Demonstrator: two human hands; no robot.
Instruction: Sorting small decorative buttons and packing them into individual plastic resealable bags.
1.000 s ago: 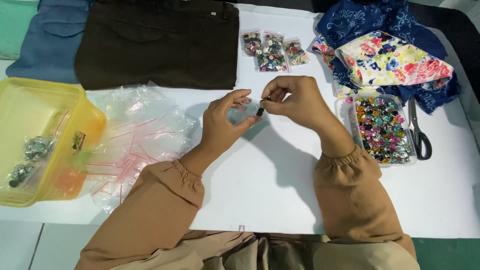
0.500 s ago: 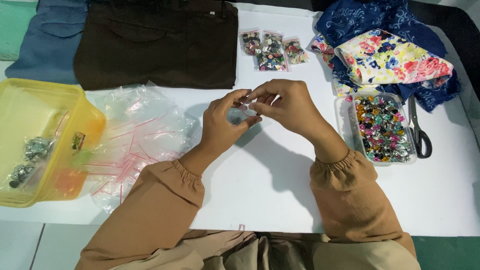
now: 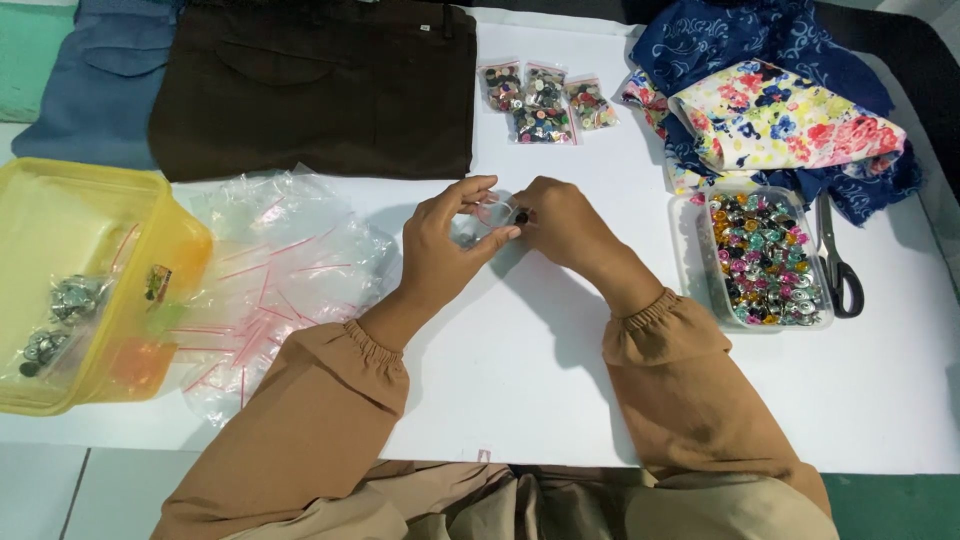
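Small clear bag [image 3: 490, 212], half hidden between hands [image 3: 500, 235]

Both hands meet mid-table: the left hand [image 3: 440, 250] and right hand [image 3: 560, 222] pinch a small clear zip bag [image 3: 492, 212] between their fingertips, with a dark button [image 3: 521, 215] at the right thumb. At nine o'clock of them lies a heap of empty zip bags [image 3: 285, 275] beside a yellow tub [image 3: 90, 215]. At three o'clock sits a clear tray of coloured buttons [image 3: 765, 260], scissors [image 3: 835, 265] just beyond. Filled button bags [image 3: 545, 102] lie at twelve.
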